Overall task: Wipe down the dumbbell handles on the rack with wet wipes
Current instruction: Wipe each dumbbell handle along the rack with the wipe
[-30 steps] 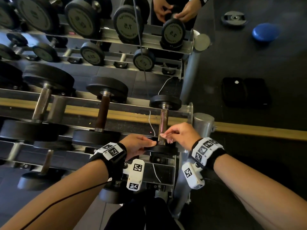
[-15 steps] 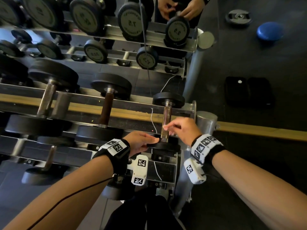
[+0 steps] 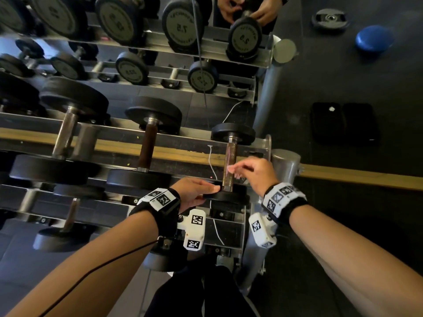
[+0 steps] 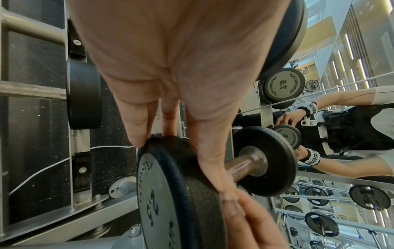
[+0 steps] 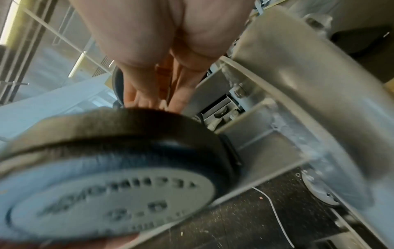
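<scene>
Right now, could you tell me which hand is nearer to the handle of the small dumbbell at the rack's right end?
Right. The right hand has its fingertips at the handle; the left hand holds the near weight plate below it.

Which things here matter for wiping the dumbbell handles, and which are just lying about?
In use:
small dumbbell
left hand, holding its near weight
right hand, at its handle
rack
other dumbbells

Lying about:
blue disc
weight plate
black pads
white cord

No wipe is visible.
</scene>
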Demonstrator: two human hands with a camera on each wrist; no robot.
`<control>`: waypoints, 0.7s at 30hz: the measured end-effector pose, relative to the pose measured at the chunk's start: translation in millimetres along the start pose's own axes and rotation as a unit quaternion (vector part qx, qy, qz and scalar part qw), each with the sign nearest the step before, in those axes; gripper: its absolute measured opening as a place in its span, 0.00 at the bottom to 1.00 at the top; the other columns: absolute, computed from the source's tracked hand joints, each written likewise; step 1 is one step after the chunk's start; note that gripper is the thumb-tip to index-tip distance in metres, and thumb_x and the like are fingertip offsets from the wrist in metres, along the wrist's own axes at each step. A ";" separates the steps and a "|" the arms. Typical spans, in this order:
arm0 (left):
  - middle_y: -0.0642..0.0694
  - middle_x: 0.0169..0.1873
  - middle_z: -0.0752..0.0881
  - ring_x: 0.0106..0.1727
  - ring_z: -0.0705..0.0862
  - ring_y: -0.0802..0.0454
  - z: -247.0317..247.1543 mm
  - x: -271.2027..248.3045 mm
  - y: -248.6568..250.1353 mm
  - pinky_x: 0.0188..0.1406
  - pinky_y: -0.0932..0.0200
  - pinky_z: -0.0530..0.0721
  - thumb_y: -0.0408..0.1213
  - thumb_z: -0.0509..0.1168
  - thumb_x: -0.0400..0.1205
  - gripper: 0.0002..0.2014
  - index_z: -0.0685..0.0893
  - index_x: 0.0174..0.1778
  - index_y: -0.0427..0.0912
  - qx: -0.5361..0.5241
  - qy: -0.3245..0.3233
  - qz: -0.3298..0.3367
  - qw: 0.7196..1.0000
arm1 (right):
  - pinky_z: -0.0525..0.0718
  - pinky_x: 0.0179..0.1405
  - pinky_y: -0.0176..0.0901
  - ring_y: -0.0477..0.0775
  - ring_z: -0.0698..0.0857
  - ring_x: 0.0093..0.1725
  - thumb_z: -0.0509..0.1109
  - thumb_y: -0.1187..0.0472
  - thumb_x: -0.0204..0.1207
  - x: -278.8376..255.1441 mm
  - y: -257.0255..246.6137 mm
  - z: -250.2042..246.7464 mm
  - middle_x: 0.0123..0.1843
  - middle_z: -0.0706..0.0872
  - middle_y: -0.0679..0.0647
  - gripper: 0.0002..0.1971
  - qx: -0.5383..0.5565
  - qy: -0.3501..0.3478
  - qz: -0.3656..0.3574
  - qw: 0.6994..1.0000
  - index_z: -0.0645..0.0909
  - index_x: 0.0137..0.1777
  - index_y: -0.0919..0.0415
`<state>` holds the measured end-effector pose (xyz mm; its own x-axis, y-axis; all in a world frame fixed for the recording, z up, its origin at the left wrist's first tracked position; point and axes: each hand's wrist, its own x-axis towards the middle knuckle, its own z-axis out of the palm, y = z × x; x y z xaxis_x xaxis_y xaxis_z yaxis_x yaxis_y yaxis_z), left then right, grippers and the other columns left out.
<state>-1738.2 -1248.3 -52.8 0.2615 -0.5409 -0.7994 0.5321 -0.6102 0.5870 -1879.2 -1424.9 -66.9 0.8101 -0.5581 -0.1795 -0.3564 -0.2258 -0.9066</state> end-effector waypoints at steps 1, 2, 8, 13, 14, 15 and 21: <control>0.45 0.44 0.94 0.48 0.92 0.53 -0.8 -0.1 0.0 0.50 0.58 0.88 0.39 0.83 0.60 0.11 0.92 0.35 0.43 0.004 -0.001 0.000 1.000 | 0.81 0.45 0.22 0.37 0.87 0.45 0.77 0.59 0.75 -7.1 4.8 1.2 0.45 0.90 0.41 0.07 0.005 -0.026 0.001 1.000 0.91 0.42 0.43; 0.45 0.44 0.94 0.49 0.92 0.52 -1.2 -0.2 0.6 0.52 0.57 0.88 0.40 0.83 0.60 0.10 0.93 0.34 0.43 0.007 -0.003 -0.001 1.000 | 0.81 0.46 0.21 0.36 0.87 0.47 0.77 0.61 0.75 -12.3 8.5 0.6 0.45 0.90 0.38 0.09 0.000 -0.062 0.002 0.998 0.91 0.42 0.43; 0.47 0.43 0.94 0.46 0.93 0.55 1.1 -2.2 0.4 0.44 0.61 0.89 0.37 0.82 0.68 0.09 0.91 0.42 0.41 0.012 0.011 -0.001 1.000 | 0.82 0.46 0.29 0.40 0.88 0.43 0.74 0.63 0.77 -1.6 -2.4 -17.6 0.41 0.91 0.43 0.09 -0.044 -0.084 0.012 0.995 0.91 0.43 0.46; 0.45 0.45 0.91 0.52 0.89 0.50 7.2 -8.1 -2.5 0.50 0.58 0.87 0.34 0.79 0.74 0.04 0.91 0.35 0.44 0.011 0.033 0.009 0.999 | 0.81 0.41 0.23 0.36 0.87 0.42 0.76 0.59 0.76 -13.2 -4.4 1.9 0.39 0.91 0.43 0.09 -0.005 0.009 0.035 0.999 0.88 0.39 0.41; 0.45 0.44 0.91 0.49 0.88 0.52 9.5 -9.4 -2.7 0.49 0.59 0.87 0.34 0.78 0.75 0.04 0.91 0.36 0.44 0.010 0.041 0.012 0.999 | 0.79 0.39 0.19 0.34 0.86 0.41 0.77 0.58 0.75 -18.2 -4.1 3.2 0.38 0.91 0.42 0.09 0.006 -0.007 0.039 0.999 0.88 0.38 0.41; 0.45 0.42 0.90 0.45 0.88 0.54 12.0 -11.9 -2.4 0.46 0.61 0.87 0.33 0.77 0.76 0.03 0.90 0.38 0.43 0.007 0.046 0.015 0.999 | 0.77 0.38 0.16 0.31 0.86 0.40 0.77 0.58 0.74 -22.5 -4.3 2.3 0.38 0.90 0.40 0.08 0.008 -0.032 0.046 0.998 0.88 0.37 0.42; 0.48 0.45 0.91 0.43 0.88 0.59 21.6 -26.7 0.7 0.35 0.66 0.81 0.39 0.75 0.78 0.09 0.90 0.52 0.42 0.072 0.073 0.036 0.994 | 0.83 0.46 0.27 0.40 0.89 0.44 0.75 0.65 0.77 -30.1 -17.6 -12.4 0.41 0.91 0.45 0.07 0.005 -0.016 0.084 0.996 0.89 0.43 0.50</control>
<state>-1762.3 -1246.8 -28.2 0.4155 -0.5026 -0.7581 0.3888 -0.6554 0.6475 -1903.1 -1414.0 -40.9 0.7538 -0.5611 -0.3420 -0.4848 -0.1235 -0.8659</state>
